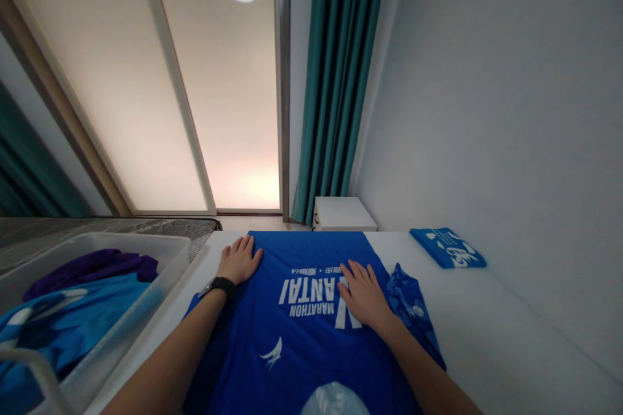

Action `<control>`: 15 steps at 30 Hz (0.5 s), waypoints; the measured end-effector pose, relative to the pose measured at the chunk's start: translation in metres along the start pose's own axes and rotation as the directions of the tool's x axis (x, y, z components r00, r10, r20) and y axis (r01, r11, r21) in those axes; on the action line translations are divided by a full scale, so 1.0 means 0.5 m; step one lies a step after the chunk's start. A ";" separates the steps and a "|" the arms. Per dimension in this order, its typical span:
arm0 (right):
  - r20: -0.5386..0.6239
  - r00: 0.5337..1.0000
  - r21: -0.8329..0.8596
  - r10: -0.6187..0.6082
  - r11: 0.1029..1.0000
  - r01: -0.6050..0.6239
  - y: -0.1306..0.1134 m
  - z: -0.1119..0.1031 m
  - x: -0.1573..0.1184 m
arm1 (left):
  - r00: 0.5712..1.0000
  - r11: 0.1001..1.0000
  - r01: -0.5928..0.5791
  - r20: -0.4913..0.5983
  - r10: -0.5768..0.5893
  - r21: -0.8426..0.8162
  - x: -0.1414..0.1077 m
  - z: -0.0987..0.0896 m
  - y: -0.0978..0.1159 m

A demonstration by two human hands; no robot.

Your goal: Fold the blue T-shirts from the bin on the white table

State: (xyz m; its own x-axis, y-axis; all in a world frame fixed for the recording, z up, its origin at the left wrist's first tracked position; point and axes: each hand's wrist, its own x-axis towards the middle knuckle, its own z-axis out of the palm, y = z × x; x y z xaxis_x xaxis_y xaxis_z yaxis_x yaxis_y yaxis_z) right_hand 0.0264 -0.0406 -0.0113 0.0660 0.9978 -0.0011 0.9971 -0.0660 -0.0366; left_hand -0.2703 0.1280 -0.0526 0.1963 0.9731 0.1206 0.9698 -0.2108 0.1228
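Observation:
A blue T-shirt [311, 331] with white printed lettering lies spread on the white table [467, 331], its print upside down from where I look. My left hand [240, 259] rests flat on the shirt's left edge near the far end, fingers apart; a dark watch is on that wrist. On the lettering at the right lies my right hand [364, 292], palm down with its fingers stretched out. A patterned blue sleeve [413, 308] sticks out to the right. The shirt's near part runs out of view at the bottom.
To the left stands a translucent plastic bin [170, 253] holding purple clothing [97, 272] and light blue clothing [92, 311]. A folded blue garment [448, 248] lies at the table's far right, by the wall. Behind the table are a white cabinet [343, 213] and a green curtain [341, 84].

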 end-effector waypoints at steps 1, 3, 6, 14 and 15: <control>-0.004 1.000 0.005 -0.006 1.000 0.007 0.002 -0.002 0.002 | 1.000 1.000 -0.001 0.002 0.001 0.004 0.000 -0.001 0.001; -0.014 1.000 0.013 -0.018 1.000 0.018 0.005 -0.003 0.004 | 1.000 1.000 -0.005 0.004 0.005 0.008 -0.001 -0.003 0.002; -0.026 0.998 0.024 -0.049 0.999 0.049 0.006 0.004 0.007 | 1.000 1.000 -0.012 -0.007 0.012 0.010 -0.002 -0.004 0.002; -0.092 0.996 -0.004 -0.023 1.000 0.023 0.070 0.016 0.105 | 1.000 0.999 -0.024 0.008 0.024 0.027 -0.002 -0.004 0.002; -0.104 0.995 -0.019 -0.002 1.000 0.000 0.087 0.013 0.125 | 1.000 0.999 -0.023 0.010 0.023 0.029 -0.002 -0.004 0.002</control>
State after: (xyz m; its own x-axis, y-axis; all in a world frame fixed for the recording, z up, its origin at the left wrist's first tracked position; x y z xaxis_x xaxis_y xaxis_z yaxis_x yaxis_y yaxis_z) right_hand 0.0735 0.0192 -0.0196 0.0679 0.9923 0.1031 0.9976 -0.0664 -0.0178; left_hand -0.2700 0.1265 -0.0506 0.2199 0.9689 0.1131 0.9688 -0.2305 0.0911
